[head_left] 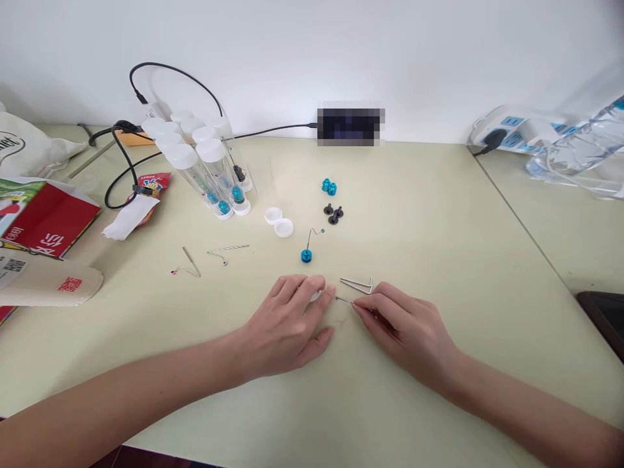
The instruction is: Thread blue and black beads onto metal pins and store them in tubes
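My left hand lies on the pale green table, fingers curled over a small white cap-like object under its fingertips. My right hand pinches a thin metal hex key whose tip points toward the left hand. Just beyond the right hand lie two more bent hex keys. A blue knob with a wire stem stands just beyond my left hand.
Clear tubes with white caps stand at the back left, two loose white caps beside them. Blue knobs, black screws, bent wires, cables, a red box, a power strip and a plastic bottle surround them.
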Action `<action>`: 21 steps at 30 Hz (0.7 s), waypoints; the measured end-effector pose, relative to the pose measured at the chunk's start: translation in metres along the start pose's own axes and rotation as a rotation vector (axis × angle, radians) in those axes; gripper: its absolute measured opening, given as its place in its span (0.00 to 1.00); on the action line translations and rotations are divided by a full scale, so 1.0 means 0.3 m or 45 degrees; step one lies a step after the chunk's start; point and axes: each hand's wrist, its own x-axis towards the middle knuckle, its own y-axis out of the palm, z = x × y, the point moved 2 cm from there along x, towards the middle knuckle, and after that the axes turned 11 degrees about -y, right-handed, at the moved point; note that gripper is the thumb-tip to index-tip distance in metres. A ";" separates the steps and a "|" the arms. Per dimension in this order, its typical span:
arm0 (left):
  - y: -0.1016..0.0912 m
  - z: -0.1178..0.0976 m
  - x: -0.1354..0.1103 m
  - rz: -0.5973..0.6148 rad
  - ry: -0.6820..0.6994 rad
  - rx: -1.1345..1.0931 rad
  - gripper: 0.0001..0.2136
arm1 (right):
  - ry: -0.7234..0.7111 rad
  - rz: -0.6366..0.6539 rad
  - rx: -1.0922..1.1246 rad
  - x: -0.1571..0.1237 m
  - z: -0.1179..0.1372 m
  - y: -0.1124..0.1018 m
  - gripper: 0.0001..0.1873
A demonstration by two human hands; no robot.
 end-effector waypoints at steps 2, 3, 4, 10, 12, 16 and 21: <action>0.001 0.001 -0.002 -0.014 0.006 -0.009 0.21 | 0.000 0.001 -0.003 0.001 -0.001 0.002 0.07; 0.002 0.001 -0.003 -0.020 0.015 -0.010 0.21 | 0.000 0.001 -0.006 0.001 -0.001 0.002 0.07; 0.003 0.001 -0.004 -0.024 0.026 -0.009 0.21 | 0.000 0.001 -0.009 0.002 -0.001 0.002 0.08; 0.006 0.002 -0.006 0.001 0.048 -0.001 0.20 | -0.006 0.007 -0.010 0.003 0.001 -0.001 0.07; 0.006 0.002 -0.006 0.015 0.048 -0.008 0.20 | -0.004 0.010 -0.006 0.001 0.000 -0.001 0.07; 0.004 0.001 -0.004 0.034 0.054 -0.033 0.19 | -0.012 0.020 -0.007 -0.002 -0.002 0.000 0.07; 0.007 0.002 -0.003 0.044 0.056 -0.031 0.19 | -0.015 0.016 -0.016 -0.001 -0.003 0.003 0.07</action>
